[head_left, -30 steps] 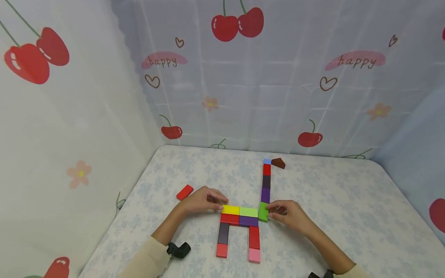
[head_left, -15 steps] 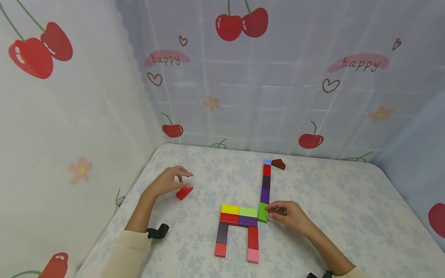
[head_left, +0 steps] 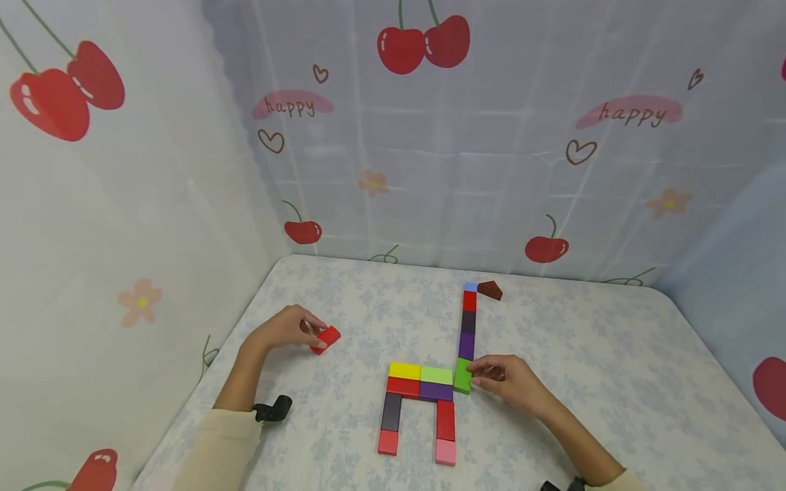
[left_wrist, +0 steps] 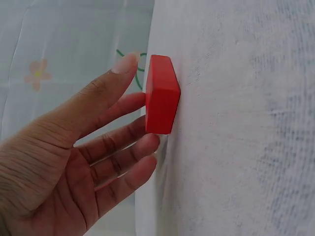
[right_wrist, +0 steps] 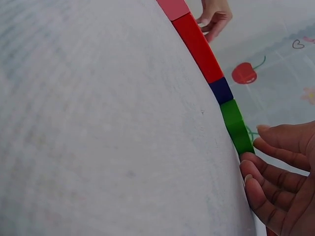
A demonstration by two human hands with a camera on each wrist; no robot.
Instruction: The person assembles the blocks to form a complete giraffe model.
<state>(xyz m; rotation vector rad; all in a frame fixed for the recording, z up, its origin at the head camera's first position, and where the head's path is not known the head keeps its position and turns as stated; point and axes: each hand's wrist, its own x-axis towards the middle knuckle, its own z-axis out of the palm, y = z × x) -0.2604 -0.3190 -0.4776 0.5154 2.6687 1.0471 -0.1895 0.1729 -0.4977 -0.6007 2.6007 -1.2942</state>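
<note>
On the left side of the table, my left hand (head_left: 287, 330) reaches to a loose red block (head_left: 329, 336). In the left wrist view a narrow gap shows between the thumb and the red block (left_wrist: 163, 96), and the fingers (left_wrist: 133, 132) lie beside and behind it. My right hand (head_left: 512, 382) rests its fingertips by the right edge of a green block (head_left: 463, 376). The right wrist view has the loosely bent right hand (right_wrist: 290, 177) at the end of the green block (right_wrist: 238, 127). That block sits between the flat block figure and its upright column.
Yellow (head_left: 404, 370), light green (head_left: 437, 374), red and purple blocks form the figure's body, with two legs below. A purple block (head_left: 467, 345), then dark, red and light blue ones extend away from the green block. A brown block (head_left: 490, 290) lies beside the far end.
My left hand has left the yellow block, moved left over the loose red block, and come down around it. The right hand stays beside the green block.
</note>
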